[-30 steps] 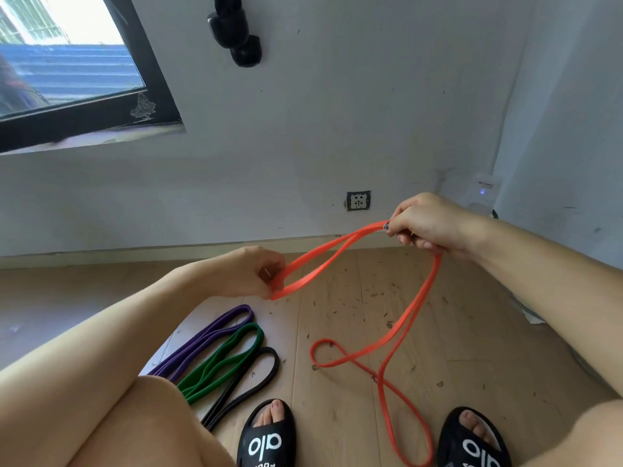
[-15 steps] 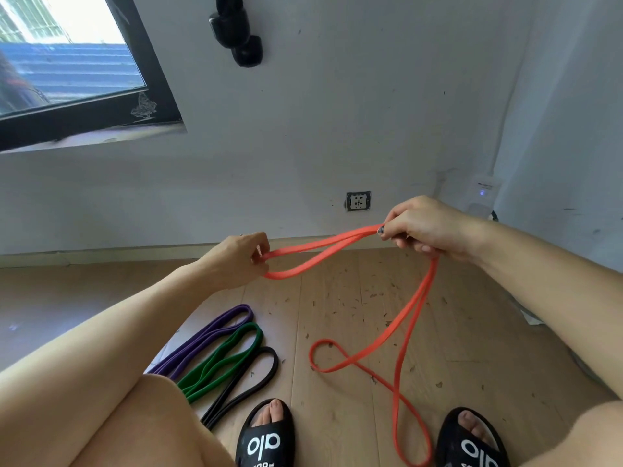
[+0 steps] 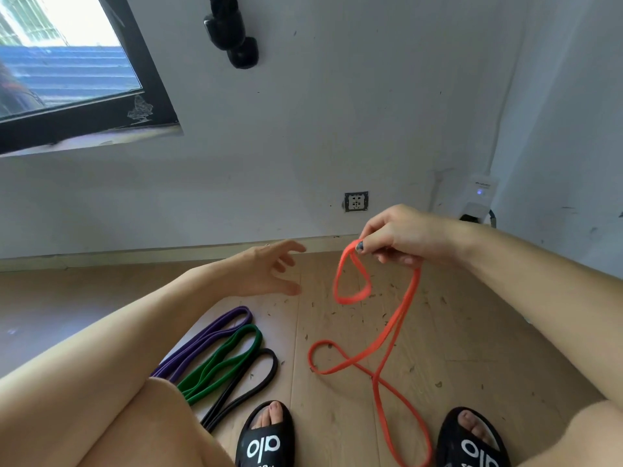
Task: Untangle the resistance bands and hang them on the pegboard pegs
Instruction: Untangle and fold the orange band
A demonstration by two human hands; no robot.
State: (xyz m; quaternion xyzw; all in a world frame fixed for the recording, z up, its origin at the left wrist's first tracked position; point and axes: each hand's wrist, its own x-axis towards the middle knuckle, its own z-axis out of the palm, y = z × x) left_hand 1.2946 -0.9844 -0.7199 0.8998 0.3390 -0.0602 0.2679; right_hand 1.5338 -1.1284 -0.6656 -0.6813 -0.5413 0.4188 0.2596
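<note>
Three bands are out of the tangle and lying side by side on the wooden floor (image 3: pixel 472 348), near left: the purple band (image 3: pixel 215 333), the green band (image 3: pixel 232 355) and the black band (image 3: pixel 251 382), each a flat, neat loop by the left sandal (image 3: pixel 264 439). That part looks finished. The orange band (image 3: pixel 392 332) is the one in play, and it is not straight yet: below the hand it crosses itself low down, one loop lying out to the left on the floor and another trailing down toward the right sandal (image 3: pixel 472 443).

The right hand (image 3: pixel 404 237) has it, held up in the air in front of the far wall. Its fingers (image 3: pixel 369 246) are pinched together on the band's top end, thumb against fingertips, and a small loop droops just below the pinch. The rest of that hand curls around the two strands running down.

The left hand (image 3: pixel 269 271) is empty, fingers spread wide apart, touching nothing, hovering to the left of the small loop and clear of it.

No pegboard or pegs in view, so none of the hanging appears done. By my reading: one band to untwist, then all four to hang.
</note>
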